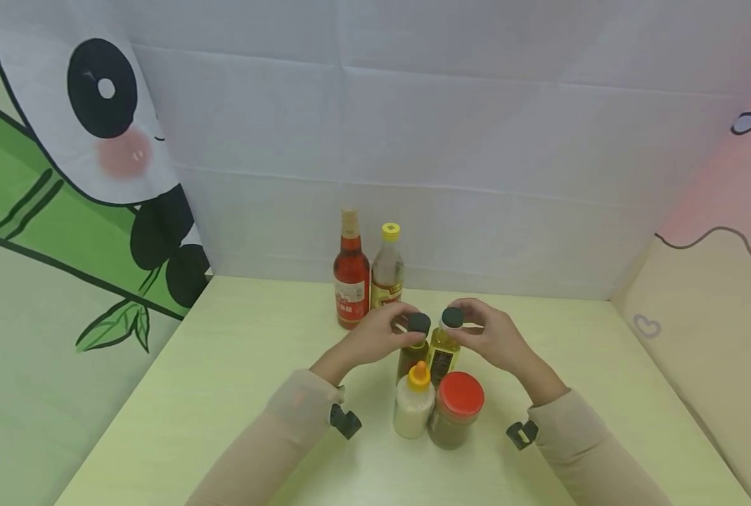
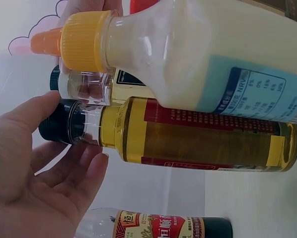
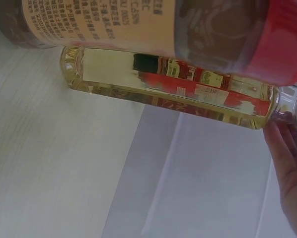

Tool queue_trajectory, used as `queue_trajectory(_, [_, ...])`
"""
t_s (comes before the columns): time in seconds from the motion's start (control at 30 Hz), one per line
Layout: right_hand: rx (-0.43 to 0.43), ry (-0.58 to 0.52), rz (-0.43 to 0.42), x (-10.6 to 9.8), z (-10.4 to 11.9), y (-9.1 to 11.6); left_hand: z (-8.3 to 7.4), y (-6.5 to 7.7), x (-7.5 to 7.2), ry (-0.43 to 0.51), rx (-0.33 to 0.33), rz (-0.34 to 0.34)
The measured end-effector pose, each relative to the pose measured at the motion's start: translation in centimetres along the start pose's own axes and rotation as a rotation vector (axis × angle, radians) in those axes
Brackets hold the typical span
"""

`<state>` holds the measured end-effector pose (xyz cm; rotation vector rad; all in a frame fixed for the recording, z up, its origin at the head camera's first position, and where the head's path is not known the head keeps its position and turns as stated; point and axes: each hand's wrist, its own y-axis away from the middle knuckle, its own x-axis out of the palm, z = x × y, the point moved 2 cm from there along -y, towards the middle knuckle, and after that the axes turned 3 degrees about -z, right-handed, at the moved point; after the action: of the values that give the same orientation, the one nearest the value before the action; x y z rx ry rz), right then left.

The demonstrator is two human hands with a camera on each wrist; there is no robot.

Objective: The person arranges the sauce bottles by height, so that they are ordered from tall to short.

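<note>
With thumb and fingers at its dark cap, my left hand (image 1: 372,337) holds a slim oil bottle (image 1: 411,360) with a yellow neck and dark red label (image 2: 213,121). Beside it, my right hand (image 1: 494,339) has its thumb and fingers around the neck and dark green cap of a clear bottle of pale yellow oil (image 1: 441,357). Both bottles stand upright, side by side. Close in front of them are a white squeeze bottle (image 1: 413,409) with an orange nozzle and a brown-filled jar (image 1: 450,427) with a red lid.
Behind the hands, near the white back wall (image 1: 477,232), stand a red-labelled bottle (image 1: 351,281) of reddish liquid and a clear bottle (image 1: 387,270) with a yellow cap. Cartoon-printed side panels flank the pale table (image 1: 242,337).
</note>
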<state>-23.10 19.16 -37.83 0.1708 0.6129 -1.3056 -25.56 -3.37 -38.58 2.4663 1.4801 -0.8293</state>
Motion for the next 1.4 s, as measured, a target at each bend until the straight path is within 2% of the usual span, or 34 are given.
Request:
queue_trajectory(0.47, [-0.017,0.024,0.004,-0.15,0.06,-0.07,0.72,0.03,0.44,0.048,0.005,-0.061])
queue_trajectory(1.0, [-0.029,0.017,-0.005,0.03,0.24,-0.01,0.87,0.26,0.50,0.040,-0.024,-0.080])
queue_trajectory(1.4, [0.011,-0.035,-0.086,0.29,-0.24,-0.02,1.04,0.38,1.01,0.041,0.005,-0.103])
